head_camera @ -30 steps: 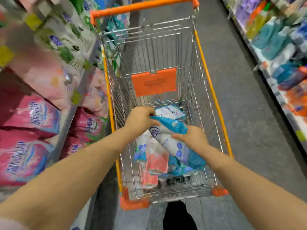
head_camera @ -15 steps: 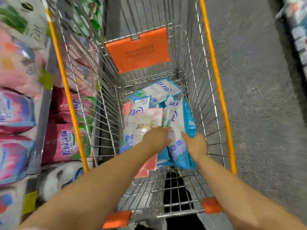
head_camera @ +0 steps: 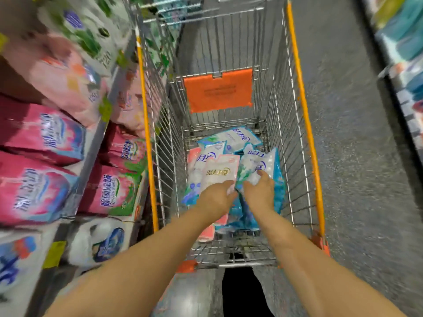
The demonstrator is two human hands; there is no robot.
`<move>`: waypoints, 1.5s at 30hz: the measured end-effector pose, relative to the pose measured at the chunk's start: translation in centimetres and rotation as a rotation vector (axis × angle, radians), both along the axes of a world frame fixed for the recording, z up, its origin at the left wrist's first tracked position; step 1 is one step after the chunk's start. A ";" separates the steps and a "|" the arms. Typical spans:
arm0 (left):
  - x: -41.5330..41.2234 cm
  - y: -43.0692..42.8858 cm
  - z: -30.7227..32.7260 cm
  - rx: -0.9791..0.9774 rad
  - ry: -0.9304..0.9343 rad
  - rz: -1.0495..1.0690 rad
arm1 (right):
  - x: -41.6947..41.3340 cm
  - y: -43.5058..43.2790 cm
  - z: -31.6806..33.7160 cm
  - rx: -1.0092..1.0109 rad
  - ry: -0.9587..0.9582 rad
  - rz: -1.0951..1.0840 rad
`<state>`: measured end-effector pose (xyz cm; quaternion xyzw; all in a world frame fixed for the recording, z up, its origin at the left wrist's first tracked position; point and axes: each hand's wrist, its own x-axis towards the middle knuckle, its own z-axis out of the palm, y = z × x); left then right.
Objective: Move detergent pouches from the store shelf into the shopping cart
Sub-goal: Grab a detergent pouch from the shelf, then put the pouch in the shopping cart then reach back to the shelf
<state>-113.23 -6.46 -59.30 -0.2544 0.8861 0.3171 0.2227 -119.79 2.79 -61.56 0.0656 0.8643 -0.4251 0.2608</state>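
— Grey aisle floor (head_camera: 354, 156) on the right, store shelf (head_camera: 91, 143) packed tight on the left; where does the shopping cart (head_camera: 309, 138) stand?
— Between them, its left wall just beside the shelf. Several detergent pouches (head_camera: 231, 138) already lie in its basket, long axes running mostly away from the person
— And the hands?
— Both are down inside. The right hand (head_camera: 259, 194) grips the near end of a blue-and-white pouch (head_camera: 265, 163), thumb on top, fingers (head_camera: 246, 185) curled at its edge. The left hand (head_camera: 214, 199) rests on a pale pink pouch (head_camera: 219, 172) just beside it; too blurred to tell whether it clasps the pouch or merely lies there
— So what comes next?
— I'd judge: let go, then reach for more. The pink pouches on the shelf (head_camera: 39, 136) lie left of both hands, beyond the cart's wire wall, so the left hand is nearer and would have to lift over the rim first
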 end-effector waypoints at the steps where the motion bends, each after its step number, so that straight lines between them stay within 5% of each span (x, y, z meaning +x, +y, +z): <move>1: 0.9 -0.3 1.0 -0.024 0.037 0.032 | 0.8 -1.0 1.5 -0.033 0.035 0.036; 11: 20.3 -4.8 14.4 -0.219 0.626 0.543 | 18.0 -8.4 16.5 -0.377 0.412 0.271; 23: 52.3 -7.9 34.0 -0.756 0.991 0.853 | 47.8 -16.5 35.5 -0.924 0.694 0.853; 38: 70.7 -9.6 51.7 -1.378 0.868 1.030 | 63.6 -25.2 52.6 -1.356 0.901 1.387; 45: 76.7 -11.9 57.1 -1.548 0.623 1.064 | 69.5 -28.1 59.0 -1.201 1.099 1.601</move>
